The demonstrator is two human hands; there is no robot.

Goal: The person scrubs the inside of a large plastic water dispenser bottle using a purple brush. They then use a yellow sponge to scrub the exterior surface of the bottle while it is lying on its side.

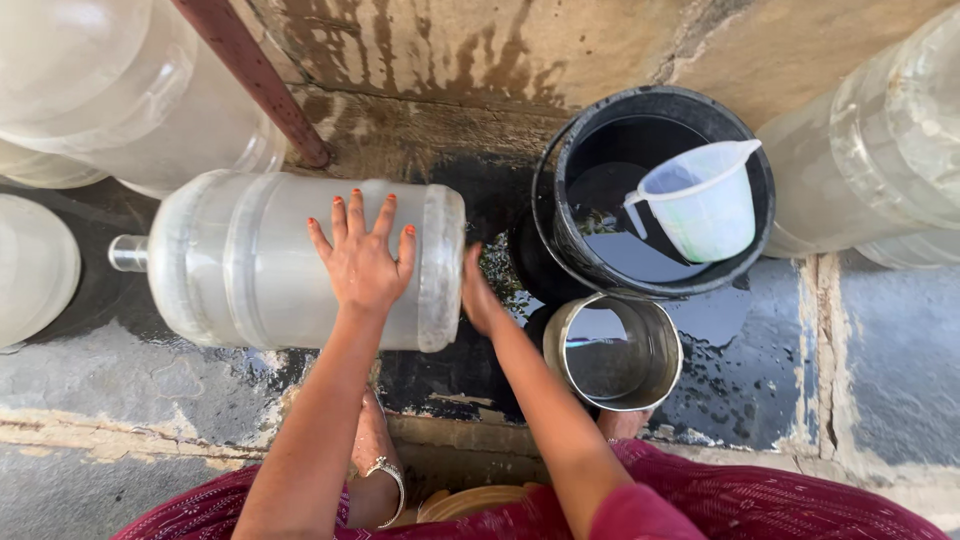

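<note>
You are crouching over a big clear water jug (290, 260) that is lying on its side on the wet concrete ground (120, 380), its narrow neck pointing to your left; your left hand (362, 262) is resting flat on top of the jug's body near its base, fingers spread wide and open, gripping nothing; your right hand (480, 295) is pressing against the jug's flat bottom end, and its fingers are mostly hidden behind that rim, so you cannot tell how far they are curled. Just right of that hand a steel pot (655, 375) is standing upright with some water in it; behind it, touching or nearly so, a black bucket (560, 160) is holding dark water, and a white plastic measuring jug (705, 200) is floating tilted inside it; more clear jugs (880, 150) are lying at both sides; a rusty pipe (255, 75) is slanting down beside the wall.
</note>
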